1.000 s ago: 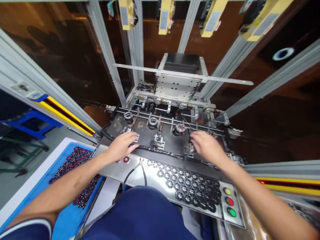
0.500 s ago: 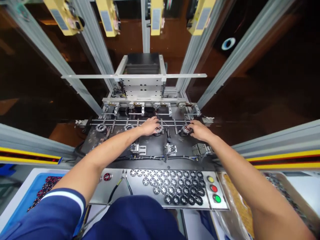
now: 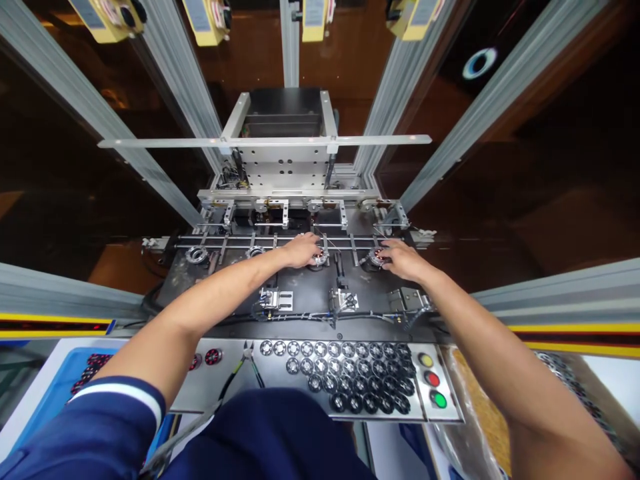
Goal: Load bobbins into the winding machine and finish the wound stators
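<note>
My left hand (image 3: pixel 301 251) reaches to the third round fixture from the left, its fingers curled on a small motor stator (image 3: pixel 319 255) with copper-coloured windings. My right hand (image 3: pixel 404 259) grips another motor stator (image 3: pixel 379 257) in the rightmost fixture, thumb and fingers at its right side. Both stators lie level in their fixtures, partly covered by my fingers. Further left are two more ring fixtures: one metal ring (image 3: pixel 197 255) in full view and another ring (image 3: pixel 255 253) partly behind my left forearm.
Several black-and-silver round parts (image 3: pixel 334 366) stand in rows on the front panel, beside yellow, red and green buttons (image 3: pixel 433 379). Cutting pliers (image 3: pixel 247 357) lie to their left. A blue tray (image 3: pixel 50 407) holds dark-red parts. A horizontal bar (image 3: pixel 280 141) crosses behind the fixtures.
The head view has shifted slightly, bringing the machine a little nearer. Both hands stay at the same two fixtures, with only small finger movement on the right.
</note>
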The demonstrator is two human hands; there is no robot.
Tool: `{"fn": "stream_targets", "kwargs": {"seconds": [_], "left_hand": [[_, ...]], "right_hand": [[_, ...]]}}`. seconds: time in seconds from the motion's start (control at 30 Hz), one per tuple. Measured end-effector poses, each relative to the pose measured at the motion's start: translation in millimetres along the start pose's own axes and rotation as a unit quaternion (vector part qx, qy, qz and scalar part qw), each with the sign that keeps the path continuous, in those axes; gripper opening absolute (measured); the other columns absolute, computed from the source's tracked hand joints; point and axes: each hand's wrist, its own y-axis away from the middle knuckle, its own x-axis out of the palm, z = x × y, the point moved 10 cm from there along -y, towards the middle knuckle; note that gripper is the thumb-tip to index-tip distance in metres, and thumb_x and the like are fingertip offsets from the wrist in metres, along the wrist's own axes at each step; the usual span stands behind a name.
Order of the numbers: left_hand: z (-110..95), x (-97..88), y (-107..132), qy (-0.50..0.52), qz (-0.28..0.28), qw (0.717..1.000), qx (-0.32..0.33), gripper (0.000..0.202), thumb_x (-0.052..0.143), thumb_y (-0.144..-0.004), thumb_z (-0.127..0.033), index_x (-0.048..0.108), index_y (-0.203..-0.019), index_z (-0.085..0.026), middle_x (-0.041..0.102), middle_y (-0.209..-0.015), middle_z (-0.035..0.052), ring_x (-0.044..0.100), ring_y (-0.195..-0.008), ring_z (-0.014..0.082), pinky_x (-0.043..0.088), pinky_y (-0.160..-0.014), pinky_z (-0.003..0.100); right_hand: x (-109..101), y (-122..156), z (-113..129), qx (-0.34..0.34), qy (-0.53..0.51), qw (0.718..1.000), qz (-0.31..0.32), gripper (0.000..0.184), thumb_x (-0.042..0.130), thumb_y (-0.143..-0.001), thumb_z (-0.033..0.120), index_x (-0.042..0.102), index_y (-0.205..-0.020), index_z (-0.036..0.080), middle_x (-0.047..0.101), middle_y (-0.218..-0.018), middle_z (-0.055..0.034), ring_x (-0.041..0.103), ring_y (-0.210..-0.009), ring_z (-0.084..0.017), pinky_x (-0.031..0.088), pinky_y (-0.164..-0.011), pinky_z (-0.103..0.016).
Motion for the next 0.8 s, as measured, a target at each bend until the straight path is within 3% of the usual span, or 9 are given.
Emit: {"fn": "stream_targets", "kwargs": {"seconds": [0.13,0.27,0.43,0.53,0.63,0.8], "left_hand": [[-7.4,-15.8,8.0,0.037,-0.043,0.998,-0.002,0.032,0.061,-0.090,-0.032,0.060,-0.118,-0.016,0.056,-0.133,0.0108,0.054,-0.121,0.0273,0.046,-0.100,0.052],[-31.0,-43.1,36.2,0.087,-0.104,0.991,0.012,0.019,0.057,-0.092,-0.025,0.067,-0.101,-0.012,0.053,-0.137,0.0162,0.052,-0.126,0.0288,0.044,-0.104,0.049],[-64.6,-84.9,102.8,0.144,-0.163,0.975,0.043,0.022,0.049,-0.096,-0.027,0.066,-0.101,-0.013,0.057,-0.126,0.0147,0.060,-0.113,0.0224,0.050,-0.098,0.038],[-71.3,-97.3,153.0,0.170,-0.189,0.966,0.037,0.021,0.049,-0.096,-0.025,0.065,-0.102,-0.015,0.059,-0.121,0.0134,0.062,-0.109,0.0199,0.052,-0.093,0.034],[-64.0,-92.7,205.9,0.197,-0.225,0.954,-0.010,0.018,0.052,-0.095,-0.023,0.066,-0.103,-0.016,0.061,-0.120,0.0131,0.063,-0.107,0.0197,0.053,-0.091,0.033],[-40.1,-52.2,296.7,0.189,-0.272,0.931,-0.155,0.015,0.057,-0.090,-0.032,0.069,-0.097,-0.028,0.068,-0.115,0.0076,0.068,-0.104,0.0233,0.057,-0.087,0.036]], "right_hand": [[2.0,-2.4,-3.5,-0.002,-0.001,1.000,0.011,0.029,0.067,-0.084,0.025,0.068,-0.112,0.017,0.053,-0.139,-0.0126,0.044,-0.133,-0.031,0.041,-0.107,-0.051],[4.7,-6.4,-6.9,-0.015,-0.001,1.000,0.022,0.026,0.063,-0.090,0.032,0.064,-0.112,0.018,0.055,-0.135,-0.0091,0.050,-0.126,-0.026,0.042,-0.106,-0.050],[8.5,-11.7,-7.5,-0.037,-0.002,0.999,0.037,0.025,0.061,-0.091,0.034,0.064,-0.110,0.017,0.059,-0.129,-0.0088,0.055,-0.120,-0.024,0.046,-0.102,-0.048],[8.7,-13.0,-4.5,-0.054,0.001,0.998,0.045,0.025,0.060,-0.092,0.034,0.064,-0.109,0.017,0.061,-0.125,-0.0084,0.058,-0.116,-0.023,0.047,-0.100,-0.047],[6.5,-13.5,-2.5,-0.064,0.002,0.997,0.042,0.025,0.060,-0.092,0.035,0.064,-0.108,0.017,0.062,-0.122,-0.0080,0.059,-0.113,-0.023,0.049,-0.098,-0.046],[0.9,-13.4,-0.2,-0.078,-0.011,0.997,0.026,0.024,0.060,-0.092,0.034,0.064,-0.106,0.016,0.064,-0.117,-0.0076,0.062,-0.107,-0.021,0.051,-0.094,-0.044]]}}
